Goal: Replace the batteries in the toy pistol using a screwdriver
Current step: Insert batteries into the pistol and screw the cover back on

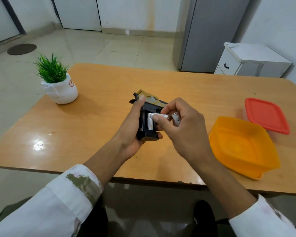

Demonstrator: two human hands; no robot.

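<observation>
My left hand (132, 127) grips the black and gold toy pistol (148, 106) above the middle of the table, grip end toward me and its battery bay open. One silver battery (150, 123) sits in the bay. My right hand (181, 127) pinches a second silver battery (161, 115) between thumb and forefinger at the bay's top edge, and holds a third battery (176, 118) tucked against its other fingers. No screwdriver is in view.
An orange plastic container (243, 146) stands open at the table's right, its red lid (266, 115) lying behind it. A white pot with a green plant (60, 88) stands at the far left corner. The wooden table (92, 117) has its near edge just before my forearms.
</observation>
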